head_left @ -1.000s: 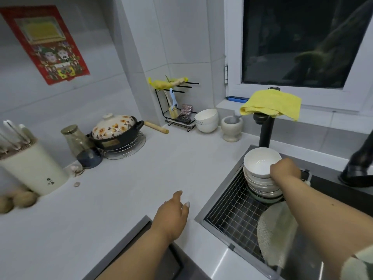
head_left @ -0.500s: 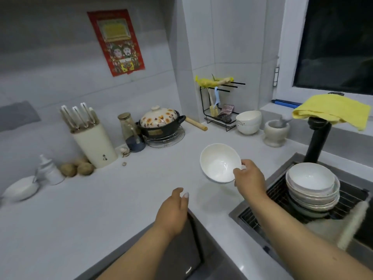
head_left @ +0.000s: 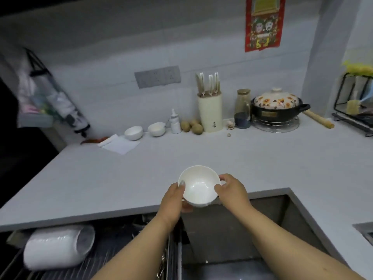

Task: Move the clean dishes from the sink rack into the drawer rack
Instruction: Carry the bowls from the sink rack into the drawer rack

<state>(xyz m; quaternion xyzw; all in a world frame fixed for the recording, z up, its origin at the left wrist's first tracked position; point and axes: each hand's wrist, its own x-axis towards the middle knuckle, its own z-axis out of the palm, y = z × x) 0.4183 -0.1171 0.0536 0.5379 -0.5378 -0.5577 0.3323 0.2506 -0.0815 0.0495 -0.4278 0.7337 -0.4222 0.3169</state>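
1. Head view shows me both forearms reaching forward from the bottom edge, meeting at a white bowl [head_left: 198,185] held upright over the near edge of the table [head_left: 222,158].
2. My left hand [head_left: 174,198] clasps the bowl's left side, thumb on the rim and fingers curled under its base.
3. My right hand [head_left: 232,189] pinches the right rim, thumb inside the bowl, fingers behind it.
4. The bowl is off the table, above the dark gap just in front of its edge.
5. Below left, the drawer rack [head_left: 96,259] stands pulled out, with a row of white dishes [head_left: 56,248] lying on their side at its left end; wire to their right is bare.
6. Behind the bowl, the table is open up to the back row of small bowls, potatoes and knife block [head_left: 210,114].
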